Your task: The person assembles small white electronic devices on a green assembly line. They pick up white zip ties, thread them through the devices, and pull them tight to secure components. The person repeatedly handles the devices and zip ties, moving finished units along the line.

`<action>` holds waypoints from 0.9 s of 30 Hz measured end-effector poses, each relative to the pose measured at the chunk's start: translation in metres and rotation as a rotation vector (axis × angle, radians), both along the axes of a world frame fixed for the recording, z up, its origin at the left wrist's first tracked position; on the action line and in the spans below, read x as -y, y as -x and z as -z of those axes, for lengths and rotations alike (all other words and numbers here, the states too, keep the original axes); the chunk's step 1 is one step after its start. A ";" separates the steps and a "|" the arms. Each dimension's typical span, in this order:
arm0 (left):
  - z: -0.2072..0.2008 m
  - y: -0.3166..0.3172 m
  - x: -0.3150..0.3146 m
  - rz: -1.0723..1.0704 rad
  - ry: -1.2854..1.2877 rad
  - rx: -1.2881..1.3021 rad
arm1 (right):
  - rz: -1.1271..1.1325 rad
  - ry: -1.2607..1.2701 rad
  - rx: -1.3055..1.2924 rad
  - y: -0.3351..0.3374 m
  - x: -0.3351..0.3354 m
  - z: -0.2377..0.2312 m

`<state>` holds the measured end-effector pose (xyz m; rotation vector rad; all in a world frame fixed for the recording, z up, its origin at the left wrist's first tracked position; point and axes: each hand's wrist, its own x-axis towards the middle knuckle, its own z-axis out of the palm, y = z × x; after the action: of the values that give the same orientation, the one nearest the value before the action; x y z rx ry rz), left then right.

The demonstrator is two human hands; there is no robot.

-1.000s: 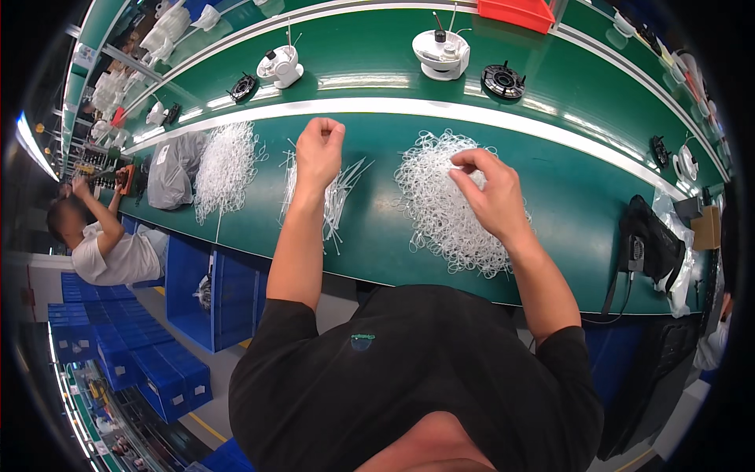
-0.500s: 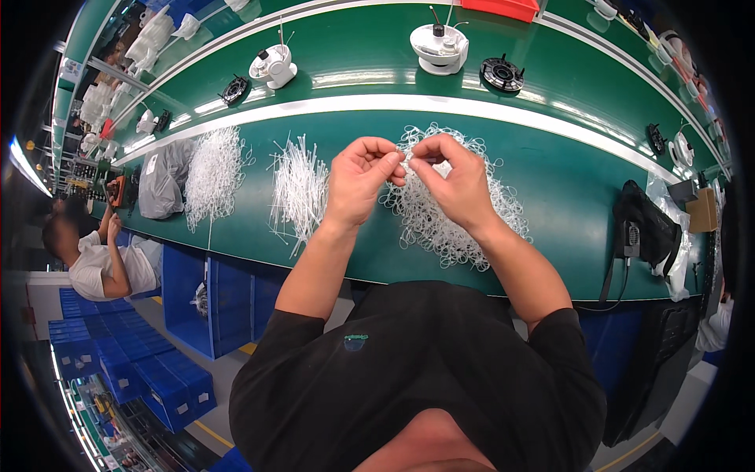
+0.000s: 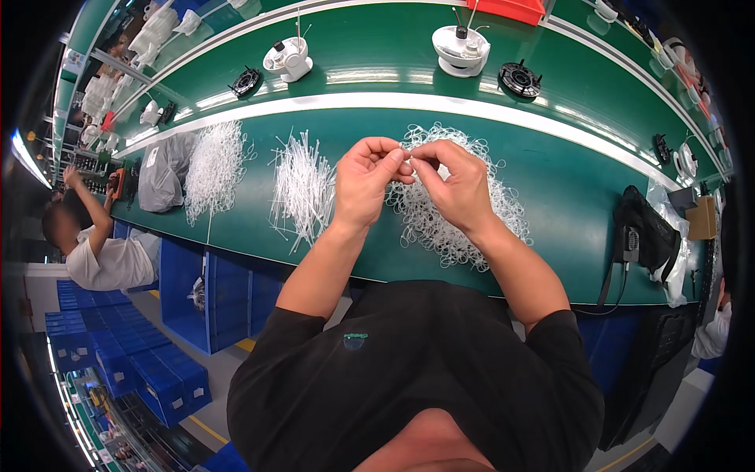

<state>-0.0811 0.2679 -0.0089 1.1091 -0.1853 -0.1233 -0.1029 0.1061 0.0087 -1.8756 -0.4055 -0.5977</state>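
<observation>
Both my hands meet above a pile of looped white cable ties [image 3: 464, 236] on the green table. My left hand [image 3: 362, 187] pinches with thumb and forefinger, its other fingers curled. Facing it, my right hand [image 3: 456, 185] is closed in a pinch too, and the fingertips of the two nearly touch. Between them shows a bit of a thin white cable tie [image 3: 406, 153]; most of it is hidden by my fingers. Left of my left hand lies a heap of straight white cable ties [image 3: 301, 185].
Another pile of looped ties [image 3: 214, 169] and a grey plastic bag [image 3: 161, 177] lie further left. Beyond the white rail stand white appliance parts [image 3: 460, 51] and black round parts [image 3: 520, 79]. A black bag [image 3: 641, 228] lies right. A co-worker [image 3: 102, 248] sits far left.
The white and black parts beyond the rail have shifted right. My hands stay pinched together, with slight finger movement. The co-worker at the left has raised an arm.
</observation>
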 end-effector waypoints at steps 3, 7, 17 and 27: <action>0.002 0.001 0.000 0.002 -0.014 0.007 | -0.009 -0.012 -0.054 0.002 0.000 -0.004; 0.003 0.002 0.000 0.009 -0.071 0.034 | -0.012 -0.021 -0.052 0.001 0.000 -0.002; 0.001 0.002 -0.004 0.080 -0.467 0.126 | -0.006 -0.013 -0.199 0.003 0.007 0.001; 0.029 -0.091 -0.106 -0.397 -1.616 0.108 | 0.110 0.171 -0.213 0.003 0.051 0.006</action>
<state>0.0103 0.3735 -0.0382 2.7366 0.0976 0.2009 -0.1058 0.0550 0.0029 -2.1119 -0.2203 -0.4405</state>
